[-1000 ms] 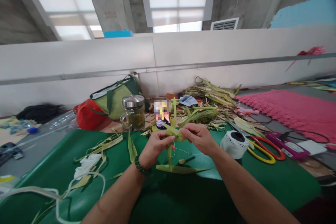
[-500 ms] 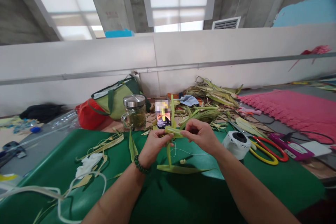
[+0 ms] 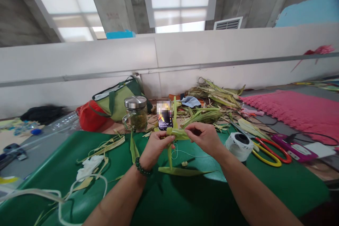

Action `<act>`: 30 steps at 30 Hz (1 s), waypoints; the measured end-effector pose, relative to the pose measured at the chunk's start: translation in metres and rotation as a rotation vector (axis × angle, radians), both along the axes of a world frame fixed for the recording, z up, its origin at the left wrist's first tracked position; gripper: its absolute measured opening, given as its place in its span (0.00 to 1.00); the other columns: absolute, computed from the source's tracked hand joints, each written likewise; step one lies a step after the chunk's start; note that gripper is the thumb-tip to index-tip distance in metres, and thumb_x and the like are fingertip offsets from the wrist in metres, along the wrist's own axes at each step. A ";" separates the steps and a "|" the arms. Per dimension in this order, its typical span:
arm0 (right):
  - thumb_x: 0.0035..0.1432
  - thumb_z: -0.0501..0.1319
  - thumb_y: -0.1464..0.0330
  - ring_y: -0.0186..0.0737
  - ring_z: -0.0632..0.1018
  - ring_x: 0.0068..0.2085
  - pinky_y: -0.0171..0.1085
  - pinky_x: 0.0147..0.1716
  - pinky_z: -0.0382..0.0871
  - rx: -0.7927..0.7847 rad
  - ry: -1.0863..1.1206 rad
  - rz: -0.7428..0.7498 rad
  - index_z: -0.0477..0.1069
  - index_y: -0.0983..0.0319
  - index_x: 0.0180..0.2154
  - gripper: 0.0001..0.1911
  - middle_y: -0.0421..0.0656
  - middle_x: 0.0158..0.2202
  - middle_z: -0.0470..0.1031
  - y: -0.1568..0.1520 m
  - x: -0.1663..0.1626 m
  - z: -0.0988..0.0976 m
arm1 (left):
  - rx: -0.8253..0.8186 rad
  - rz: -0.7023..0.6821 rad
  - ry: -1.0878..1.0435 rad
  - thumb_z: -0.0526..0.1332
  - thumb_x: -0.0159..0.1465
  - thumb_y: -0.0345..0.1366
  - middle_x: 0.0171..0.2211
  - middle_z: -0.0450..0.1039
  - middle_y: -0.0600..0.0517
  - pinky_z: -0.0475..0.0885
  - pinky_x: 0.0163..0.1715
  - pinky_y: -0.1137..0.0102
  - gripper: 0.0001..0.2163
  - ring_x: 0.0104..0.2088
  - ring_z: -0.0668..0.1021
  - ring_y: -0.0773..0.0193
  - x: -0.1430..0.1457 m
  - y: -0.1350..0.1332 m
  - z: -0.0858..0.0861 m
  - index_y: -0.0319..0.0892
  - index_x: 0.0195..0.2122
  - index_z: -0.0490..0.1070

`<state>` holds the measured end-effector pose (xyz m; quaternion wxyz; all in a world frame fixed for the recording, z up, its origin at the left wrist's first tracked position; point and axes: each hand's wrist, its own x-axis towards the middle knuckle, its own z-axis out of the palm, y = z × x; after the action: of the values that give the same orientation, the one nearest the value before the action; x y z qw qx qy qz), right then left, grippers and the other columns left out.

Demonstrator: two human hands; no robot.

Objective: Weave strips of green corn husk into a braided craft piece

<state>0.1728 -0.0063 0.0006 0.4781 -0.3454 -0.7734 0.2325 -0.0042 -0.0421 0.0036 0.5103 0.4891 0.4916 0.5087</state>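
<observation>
Green corn husk strips cross each other between my two hands, one standing upright and one running sideways. My left hand, a beaded bracelet on its wrist, pinches them where they cross. With thumb and fingertips my right hand grips the right end of the sideways strip. Below the hands, another husk piece lies flat on the green mat. A thin white thread runs over the mat near my right hand. Just behind the hands a phone stands upright with its screen lit.
To the right are a white thread spool, red-and-yellow-handled scissors and a purple device. A lidded glass mug and a green bag stand behind on the left. Piled husks lie at the back. White cable loops at front left.
My right hand has shifted slightly to the right along the sideways strip, so more of it shows between the hands. My left hand stays in place. The phone's picture differs.
</observation>
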 end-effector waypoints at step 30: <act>0.54 0.59 0.68 0.27 0.65 0.18 0.28 0.20 0.57 0.273 -0.110 -0.172 0.67 0.62 0.20 0.11 0.36 0.16 0.67 -0.017 -0.017 -0.006 | 0.163 0.040 0.233 0.64 0.49 0.36 0.19 0.74 0.52 0.66 0.18 0.74 0.08 0.17 0.74 0.66 -0.001 -0.002 -0.003 0.36 0.24 0.77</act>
<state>0.1557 -0.0230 -0.0057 0.4954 -0.3543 -0.7905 0.0642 -0.0048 -0.0438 0.0006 0.3980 0.5747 0.5143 0.4969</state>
